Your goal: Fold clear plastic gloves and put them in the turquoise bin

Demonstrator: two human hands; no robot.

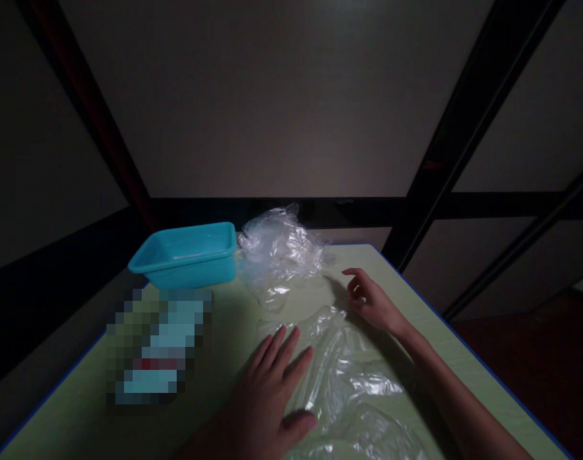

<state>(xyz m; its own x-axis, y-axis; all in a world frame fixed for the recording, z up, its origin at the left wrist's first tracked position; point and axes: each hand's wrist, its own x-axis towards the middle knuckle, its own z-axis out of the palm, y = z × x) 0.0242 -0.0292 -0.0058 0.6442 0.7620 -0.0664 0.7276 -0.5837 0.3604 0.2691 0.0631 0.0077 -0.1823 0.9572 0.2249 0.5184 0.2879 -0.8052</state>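
While the left hand (267, 396) lies palm down with its fingers long and spread apart, the right hand (375, 303) is up over the table (224, 332), near the right edge. The right hand's fingers are a little apart too: the pointing finger reaches out toward the left, and the others bend in loosely. A dark shadow falls on the table beside that hand. A thin, see-through plastic sheet or bag (339, 377) is spread out on the side of the table close to the person, between the middle and the right edge. It is full of shiny wrinkles. The left hand is over its left side, but how hard it presses is hard to tell. The right hand is just past its far end, and whether they touch cannot be told. By the middle of the far edge sits a puffy, crumpled heap of clear plastic (281, 249). Just to the left of the heap, at the far left corner, stands a bright blue tub (200, 271). Near the left edge, in front of the tub, is a pale blue thing (174, 332), too blurred to name. Behind the far edge is a grey wall (281, 115) with dark strips.
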